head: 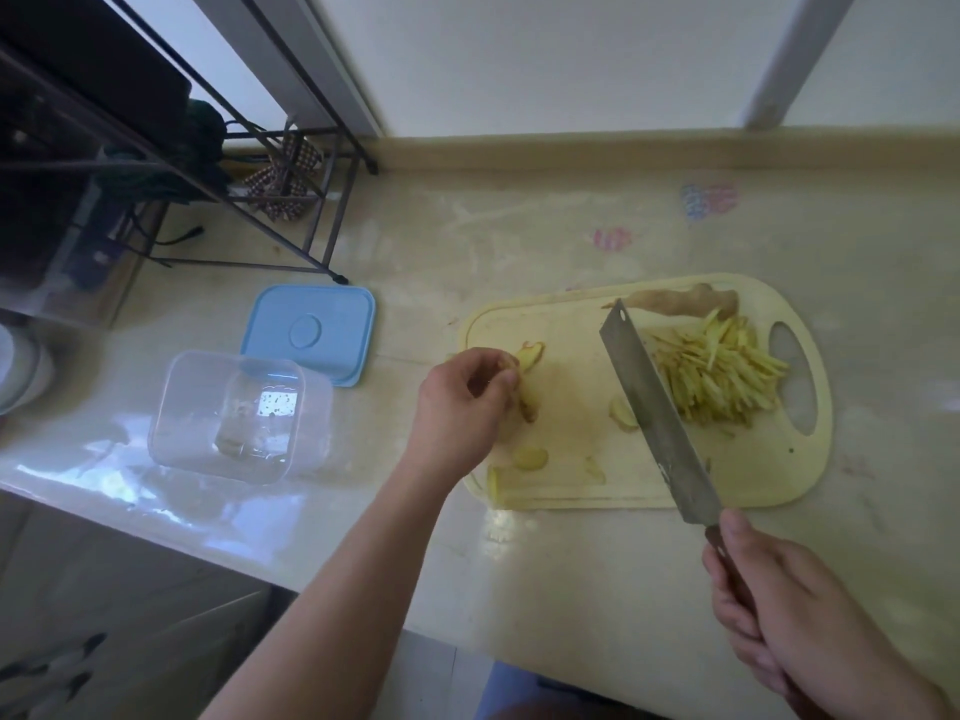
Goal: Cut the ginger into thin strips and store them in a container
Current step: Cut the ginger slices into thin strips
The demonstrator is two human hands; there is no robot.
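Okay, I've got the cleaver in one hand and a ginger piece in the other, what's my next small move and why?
Probably lay the ginger piece that the left hand pinches flat on the cutting board and slice it. The cleaver in the right hand is raised, and the strips lie piled aside.

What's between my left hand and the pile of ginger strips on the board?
In the head view, the cleaver blade slants between the left hand and the ginger strips, with one ginger slice at its edge.
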